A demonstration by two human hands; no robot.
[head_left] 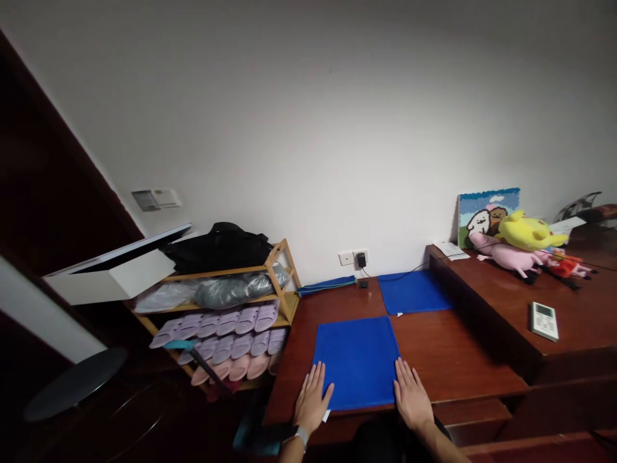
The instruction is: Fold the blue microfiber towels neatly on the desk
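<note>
A flat blue cloth (pixel 357 360) lies spread near the front edge of the brown wooden table (pixel 463 360). My left hand (pixel 312 400) rests flat with fingers stretched out at the cloth's left edge, its thumb over the blue fabric. At the right edge my right hand (pixel 411 393) also lies flat, fingers extended and touching the border. Neither hand grips anything. A small white tag (pixel 326 416) pokes out at the cloth's front left corner. Farther back, a second blue cloth (pixel 414 292) lies flat, and a folded blue cloth (pixel 326 286) sits along the wall.
A black plug (pixel 361 260) with a cable is in the wall socket. On the raised right surface are plush toys (pixel 511 254), a picture (pixel 488 215) and a white remote (pixel 544 321). A shoe rack (pixel 282 276) with slippers stands left; a round black stool (pixel 77 384) is beyond.
</note>
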